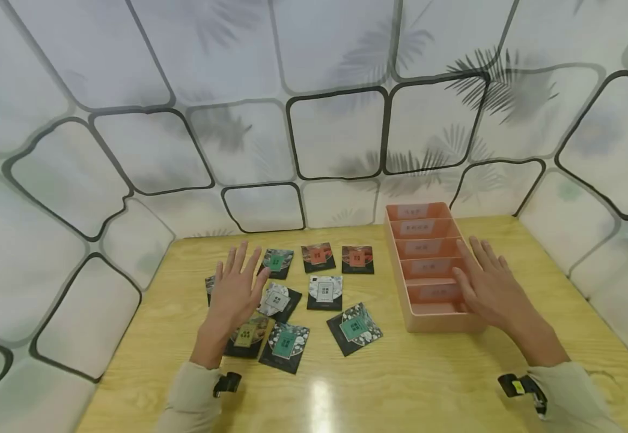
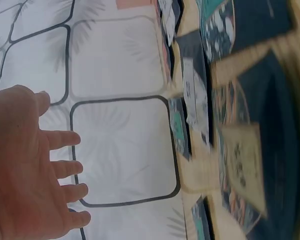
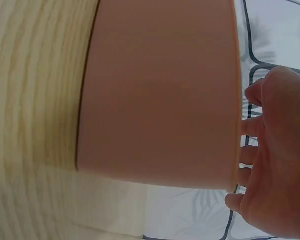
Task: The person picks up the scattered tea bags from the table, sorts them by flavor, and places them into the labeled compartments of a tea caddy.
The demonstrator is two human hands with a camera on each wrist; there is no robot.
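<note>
My left hand [image 1: 234, 293] hovers with fingers straight above the left side of a group of small dark sachets. In the left wrist view this hand [image 2: 35, 165] holds nothing. Under or near it lie a yellow-labelled sachet [image 1: 246, 338], a grey-labelled sachet [image 1: 277, 301] and a green-labelled sachet [image 1: 285, 347]; another sachet [image 1: 210, 288] is partly hidden behind the hand. On the right, my right hand [image 1: 491, 287] is spread over the right rim of a pink divided box [image 1: 443, 323]. In the right wrist view its fingers [image 3: 247, 155] overlap the rim; contact cannot be told.
Two red-labelled sachets [image 1: 318, 257] lie at the back, beside a green-labelled one [image 1: 276, 263]. A white-labelled sachet [image 1: 325, 293] and a tilted green-labelled sachet [image 1: 354, 328] lie mid-table. The box's compartments bear paper labels [image 1: 420, 248]. Patterned walls [image 1: 341, 138] surround the wooden table [image 1: 400, 385].
</note>
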